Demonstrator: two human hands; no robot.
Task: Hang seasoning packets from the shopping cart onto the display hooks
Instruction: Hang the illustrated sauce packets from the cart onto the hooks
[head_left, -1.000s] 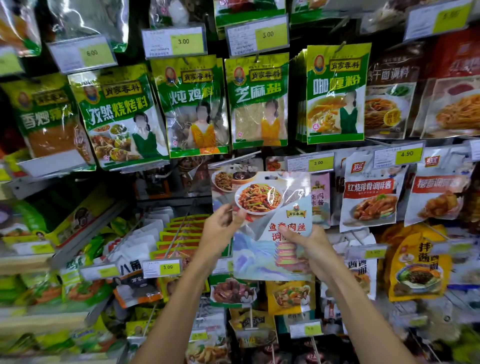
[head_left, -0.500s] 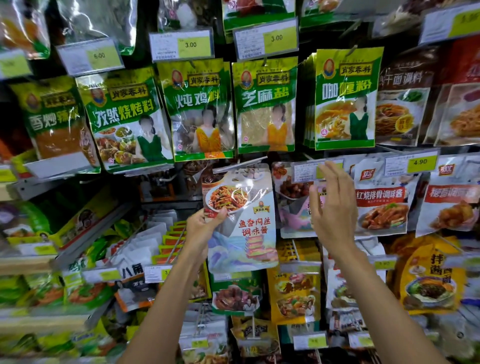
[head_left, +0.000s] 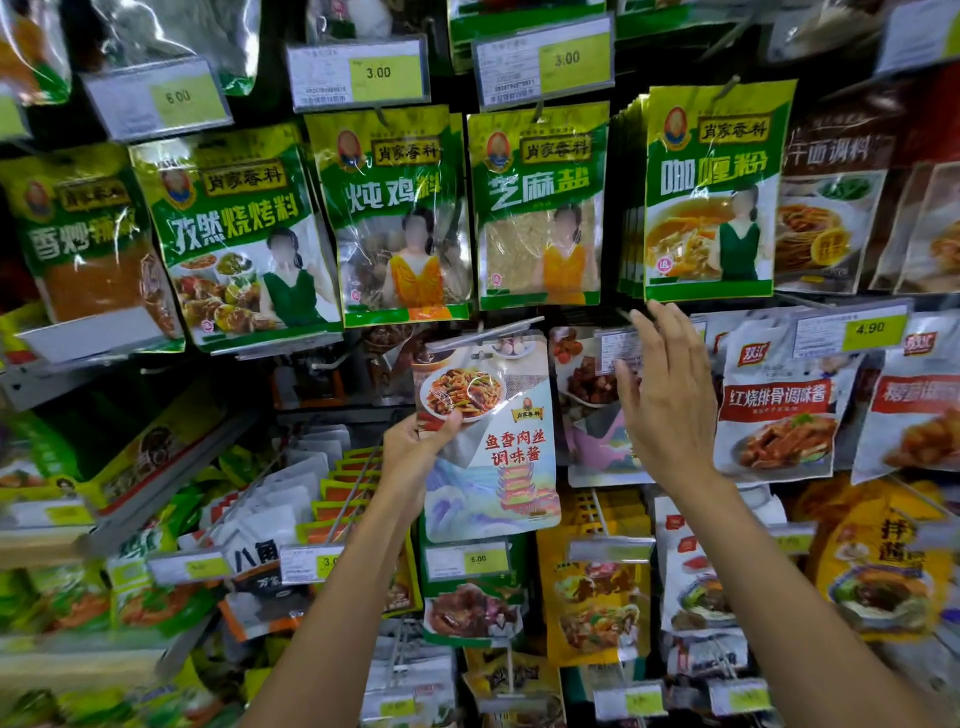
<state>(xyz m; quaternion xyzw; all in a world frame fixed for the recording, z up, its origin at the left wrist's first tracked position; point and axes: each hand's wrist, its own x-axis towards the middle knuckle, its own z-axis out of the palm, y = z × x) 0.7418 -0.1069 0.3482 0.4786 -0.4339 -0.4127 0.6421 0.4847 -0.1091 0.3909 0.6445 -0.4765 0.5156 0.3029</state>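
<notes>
Seasoning packet (head_left: 488, 436): white, stir-fry photo on the front, upright with its long axis vertical, in the middle row at the centre of the display. Its top edge is right at a metal hook (head_left: 511, 330) that juts toward the near side. Cannot tell if the hang hole is on the prong.

Left hand (head_left: 415, 441) grips the packet's left edge, thumb on the front and the other fingers behind; the forearm rises from bottom centre. Right hand (head_left: 665, 395) is just right of the packet and apart from it. Its fingers (head_left: 675, 338) are straight, released and holding nothing, with the tips just under the green curry packet (head_left: 711, 192) and in front of a price label (head_left: 618, 351).

Judgement: the hook lies above and slightly right of the left grip, so the packet likely needs guiding onto the prong. The left hand is nearer, and the right looks set to steady the hook or label.
</notes>
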